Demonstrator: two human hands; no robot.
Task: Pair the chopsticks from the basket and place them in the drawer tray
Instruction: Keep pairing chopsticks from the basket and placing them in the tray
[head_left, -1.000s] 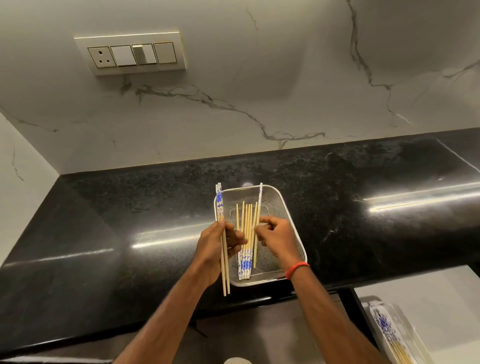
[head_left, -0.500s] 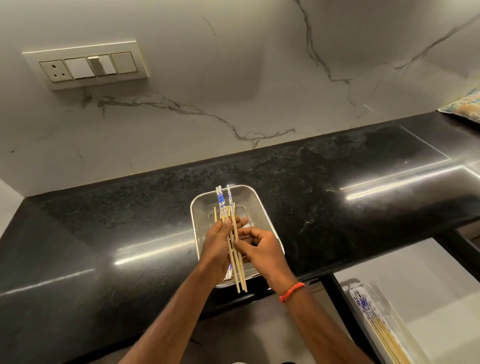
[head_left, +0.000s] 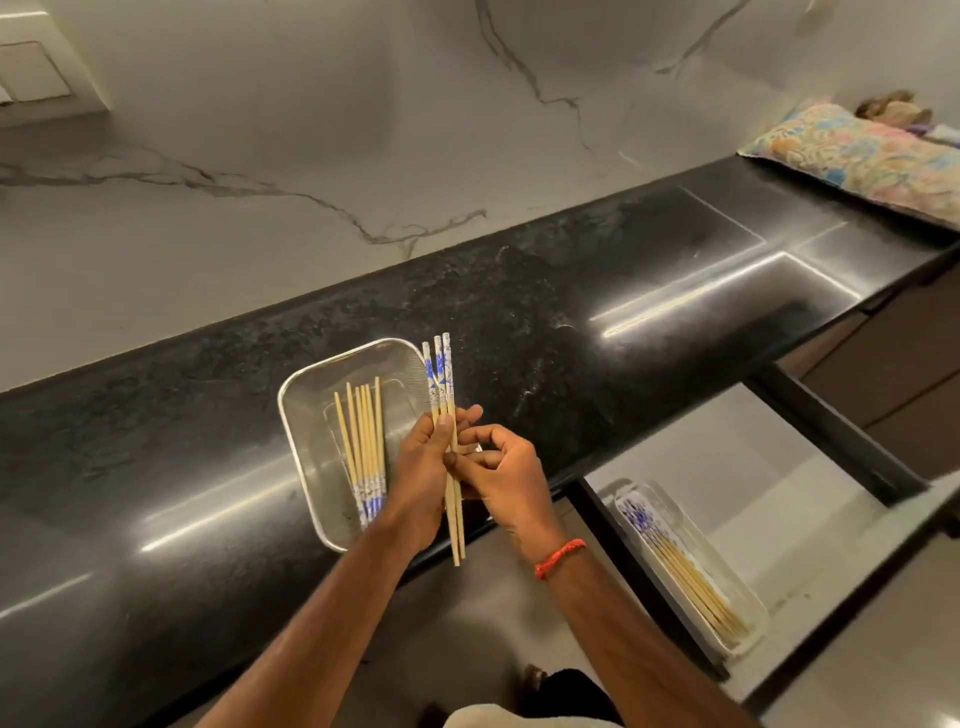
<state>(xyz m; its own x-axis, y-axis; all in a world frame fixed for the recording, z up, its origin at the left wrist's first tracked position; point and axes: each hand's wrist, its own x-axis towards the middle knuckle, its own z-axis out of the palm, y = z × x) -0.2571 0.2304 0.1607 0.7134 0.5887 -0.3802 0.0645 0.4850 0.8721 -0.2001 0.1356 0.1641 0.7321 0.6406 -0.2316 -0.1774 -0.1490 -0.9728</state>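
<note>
chopsticks (head_left: 440, 384) in curled left grip (head_left: 422, 475), right grip (head_left: 506, 478)

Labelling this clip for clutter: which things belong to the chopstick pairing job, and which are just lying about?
Job: held chopsticks, left hand, right hand, basket, loose chopsticks in it, drawer tray, stored chopsticks there.
Lying about: floral cushion, wall switch plate.

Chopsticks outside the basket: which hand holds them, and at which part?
The left hand grips three chopsticks around their middle, patterned ends up; the right hand seems to pinch them there too.
</note>
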